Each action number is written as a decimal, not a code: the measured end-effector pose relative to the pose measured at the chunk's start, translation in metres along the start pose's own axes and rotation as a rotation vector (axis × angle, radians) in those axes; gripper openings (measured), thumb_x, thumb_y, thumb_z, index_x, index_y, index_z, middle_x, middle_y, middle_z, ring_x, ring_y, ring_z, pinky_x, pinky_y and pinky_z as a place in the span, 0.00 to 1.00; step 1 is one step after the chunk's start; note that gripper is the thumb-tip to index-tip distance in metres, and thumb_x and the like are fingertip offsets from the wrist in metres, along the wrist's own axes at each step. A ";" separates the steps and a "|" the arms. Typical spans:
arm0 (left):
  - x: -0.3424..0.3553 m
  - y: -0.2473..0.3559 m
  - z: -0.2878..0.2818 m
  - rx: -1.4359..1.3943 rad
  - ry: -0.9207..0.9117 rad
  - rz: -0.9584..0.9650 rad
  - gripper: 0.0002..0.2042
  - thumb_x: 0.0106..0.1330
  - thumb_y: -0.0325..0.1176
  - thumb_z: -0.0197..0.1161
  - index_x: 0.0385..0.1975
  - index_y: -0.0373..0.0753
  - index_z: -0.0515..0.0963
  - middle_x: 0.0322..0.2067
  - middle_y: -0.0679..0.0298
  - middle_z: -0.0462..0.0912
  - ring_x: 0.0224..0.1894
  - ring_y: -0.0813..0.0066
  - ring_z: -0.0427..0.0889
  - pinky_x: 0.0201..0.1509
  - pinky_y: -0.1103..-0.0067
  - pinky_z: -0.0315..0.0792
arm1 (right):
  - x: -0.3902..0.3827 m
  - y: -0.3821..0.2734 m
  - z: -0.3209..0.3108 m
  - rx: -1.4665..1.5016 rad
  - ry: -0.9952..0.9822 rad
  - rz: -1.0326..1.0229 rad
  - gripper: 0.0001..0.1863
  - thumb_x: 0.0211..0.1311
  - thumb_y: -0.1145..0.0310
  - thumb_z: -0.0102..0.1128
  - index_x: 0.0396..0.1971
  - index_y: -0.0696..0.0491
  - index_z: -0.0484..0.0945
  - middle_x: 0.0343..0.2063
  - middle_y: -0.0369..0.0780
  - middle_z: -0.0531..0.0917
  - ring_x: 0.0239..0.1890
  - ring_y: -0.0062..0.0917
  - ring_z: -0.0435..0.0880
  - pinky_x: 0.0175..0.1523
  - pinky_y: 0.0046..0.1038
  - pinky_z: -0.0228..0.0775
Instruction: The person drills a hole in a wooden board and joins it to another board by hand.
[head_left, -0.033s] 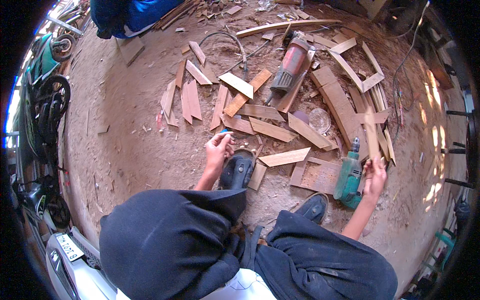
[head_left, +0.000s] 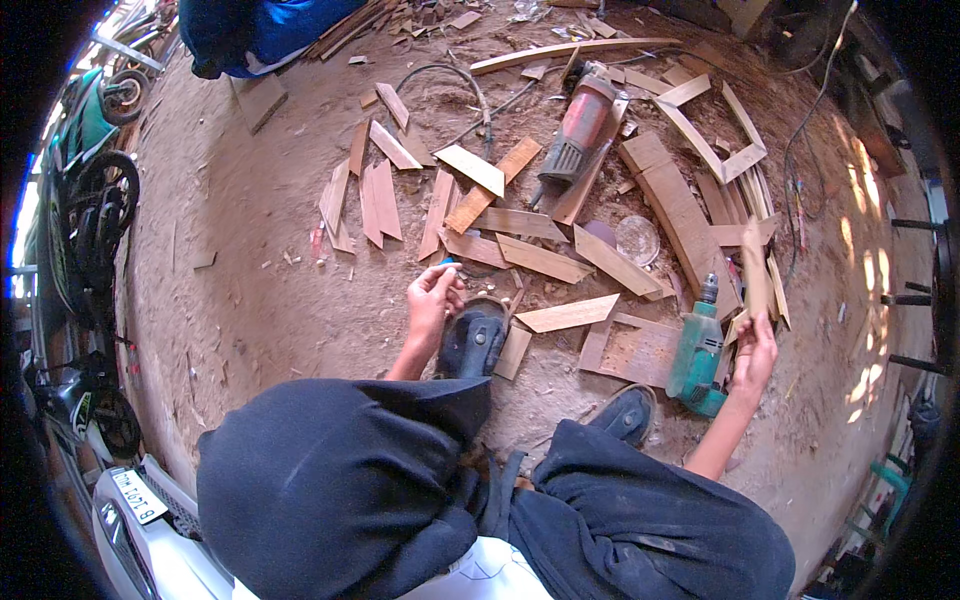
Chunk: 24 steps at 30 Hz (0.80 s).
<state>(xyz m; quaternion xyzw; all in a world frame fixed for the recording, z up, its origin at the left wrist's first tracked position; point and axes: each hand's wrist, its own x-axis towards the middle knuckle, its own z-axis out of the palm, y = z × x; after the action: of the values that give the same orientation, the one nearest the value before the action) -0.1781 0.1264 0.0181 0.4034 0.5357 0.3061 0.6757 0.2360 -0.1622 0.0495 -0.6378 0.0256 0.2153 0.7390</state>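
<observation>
Head view: the person's left hand pinches a small blue-tipped item, too small to identify, between thumb and fingers. The right hand grasps the near end of a pale wooden strip, which points away from the fingers. A dark shoe is just to the right of the left fingers. Just left of the right fingers lies a green drill, its chuck facing away, with a flat brown board beside it. An angle-ended wooden piece lies between the two hands. Farther ahead and left of the right fingers rests a thick wooden plank. Beyond the left fingers lies an orange-brown piece; farther off, ahead and to their right, is a red power tool. Farthest ahead of them, to the left, sits a blue bundle.
</observation>
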 end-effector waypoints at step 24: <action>0.054 0.005 0.025 0.814 0.260 0.286 0.31 0.47 0.45 0.75 0.46 0.30 0.73 0.29 0.60 0.79 0.30 0.69 0.78 0.38 0.73 0.73 | -0.091 0.050 0.108 -0.316 -0.227 -0.072 0.12 0.60 0.74 0.58 0.44 0.55 0.75 0.29 0.34 0.78 0.26 0.15 0.77 0.27 0.18 0.69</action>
<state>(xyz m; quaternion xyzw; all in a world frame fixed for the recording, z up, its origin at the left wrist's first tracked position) -0.1409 0.1693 -0.0008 0.6647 0.6317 0.2089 0.3399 0.1108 -0.0801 0.0515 -0.7179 -0.1148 0.2606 0.6352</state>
